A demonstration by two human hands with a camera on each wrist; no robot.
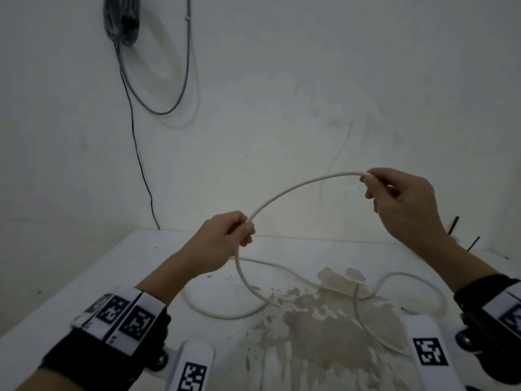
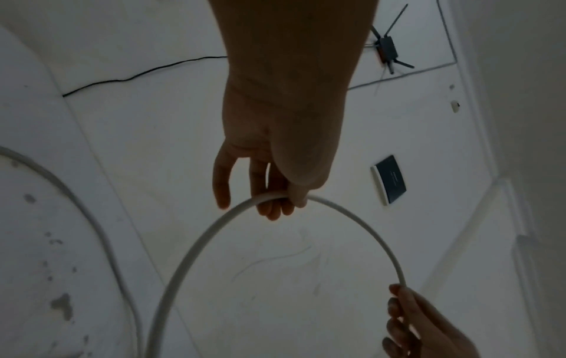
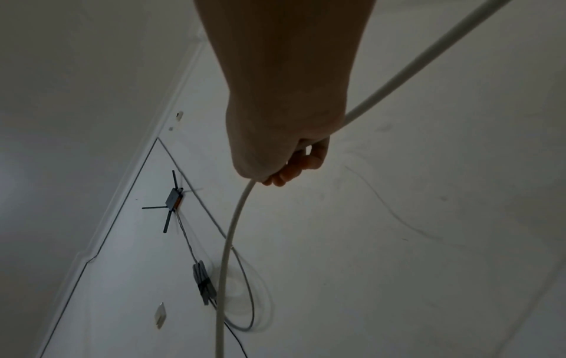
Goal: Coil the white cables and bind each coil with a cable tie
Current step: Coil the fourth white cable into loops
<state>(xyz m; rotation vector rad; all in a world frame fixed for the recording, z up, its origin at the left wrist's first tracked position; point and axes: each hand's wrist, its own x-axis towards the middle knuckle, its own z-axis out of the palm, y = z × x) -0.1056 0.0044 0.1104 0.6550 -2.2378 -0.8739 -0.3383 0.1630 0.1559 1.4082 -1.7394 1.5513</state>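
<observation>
While both hands (image 1: 310,210) pinch white cable (image 1: 293,190), its ends lie hidden; rest on table (image 1: 158,249).

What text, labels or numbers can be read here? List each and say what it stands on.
No readable words or numbers.
Wristband markers: black-and-white square code patterns, no letters.
Tabs at the lower edge: the same code patterns.
Dark card on the wall: a faint line of print, too small and blurred to read.

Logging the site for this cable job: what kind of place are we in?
Probably a bare utility or network corner indoors: a router with antennas mounted on the plain white wall, a grey cable bundle hanging there, and a paint-chipped white table under the white cable.
</observation>
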